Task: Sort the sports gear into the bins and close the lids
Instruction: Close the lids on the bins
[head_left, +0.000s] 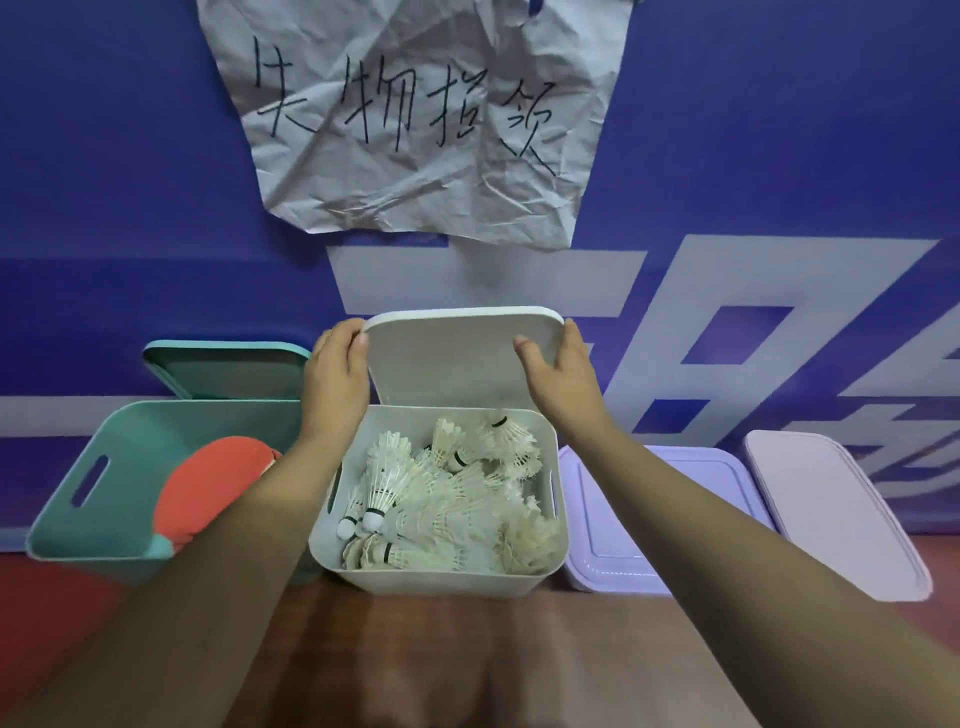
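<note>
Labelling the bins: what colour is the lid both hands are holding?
White. The lid shows best in the head view.

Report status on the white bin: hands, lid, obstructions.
Hands: left hand and right hand each grip a top corner of the white lid. Lid tilted up behind the white bin, not yet closed. Inside, shuttlecocks piled; nothing on the rim.

Light was soft and even, a bit dim, with no glare, only a faint shadow on the table (467, 654) under the white bin (441, 577). Wide-angle bend curved the edges — forearms (218, 597) ballooned and went soft low down — centre was fairly sharp.
</note>
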